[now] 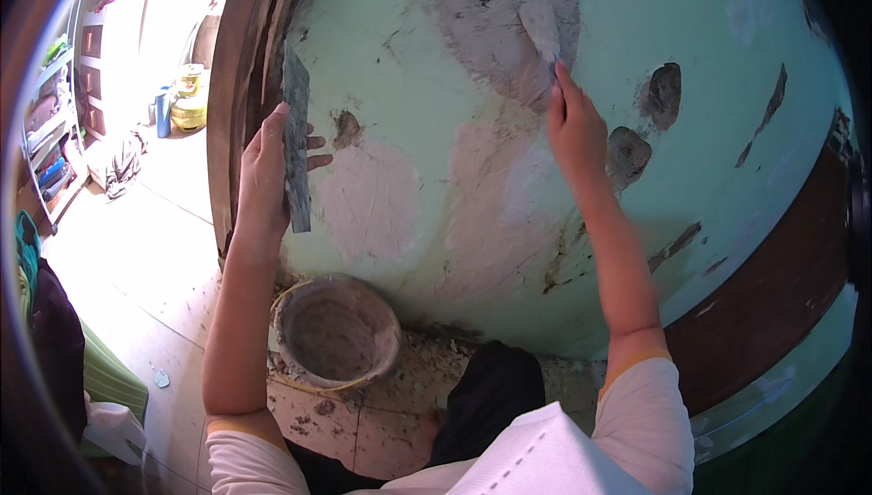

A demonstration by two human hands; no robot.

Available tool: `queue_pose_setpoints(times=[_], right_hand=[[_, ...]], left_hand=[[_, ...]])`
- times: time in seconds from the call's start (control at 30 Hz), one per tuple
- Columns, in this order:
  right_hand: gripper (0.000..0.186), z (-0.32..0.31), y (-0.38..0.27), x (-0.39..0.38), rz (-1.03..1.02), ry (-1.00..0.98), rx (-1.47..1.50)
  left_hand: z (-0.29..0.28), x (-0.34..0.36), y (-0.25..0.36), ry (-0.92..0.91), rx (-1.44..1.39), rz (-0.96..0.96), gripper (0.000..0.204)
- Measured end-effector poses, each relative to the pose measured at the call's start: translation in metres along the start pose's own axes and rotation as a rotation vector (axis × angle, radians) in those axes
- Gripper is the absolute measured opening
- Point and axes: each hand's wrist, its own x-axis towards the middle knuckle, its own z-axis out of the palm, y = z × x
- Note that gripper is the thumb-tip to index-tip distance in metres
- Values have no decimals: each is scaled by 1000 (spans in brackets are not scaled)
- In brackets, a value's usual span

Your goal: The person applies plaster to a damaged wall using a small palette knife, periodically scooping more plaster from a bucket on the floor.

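Observation:
My right hand point(578, 127) is closed round the handle of a putty knife point(541, 30). Its blade lies against a large grey plaster patch point(472, 4) high on the pale green wall point(381, 77). At the left, my left hand point(266, 163) grips a flat grey board point(297, 141) held on edge beside the wooden door frame, its fingers showing past the far side. Lighter smoothed patches point(371, 200) mark the wall between my arms. Dark chipped holes point(629, 157) show near my right wrist.
Below the wall stands a round bucket point(386, 318) coated with grey residue. Crumbs of debris lie on the tiled floor point(322, 418) around it. The wooden door frame point(238, 86) rises at left, with a bright doorway, a shelf rack point(54, 123) and a yellow-green gas cylinder point(189, 113) beyond.

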Motion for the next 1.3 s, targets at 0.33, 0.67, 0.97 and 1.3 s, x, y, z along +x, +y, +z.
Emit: queue_pose_setpoints(times=[0.33, 0.67, 0.97, 1.3], right_hand=[[35, 21, -25, 116, -194, 335, 108], [37, 3, -42, 29, -42, 77, 154], [33, 44, -63, 109, -137, 120, 53], [37, 25, -56, 23, -120, 105, 108]], left_hand=[[1, 4, -11, 14, 131, 25, 68], [-12, 9, -8, 16, 75, 44, 65], [2, 2, -7, -20, 106, 30, 64], [-4, 2, -4, 23, 23, -22, 48]])
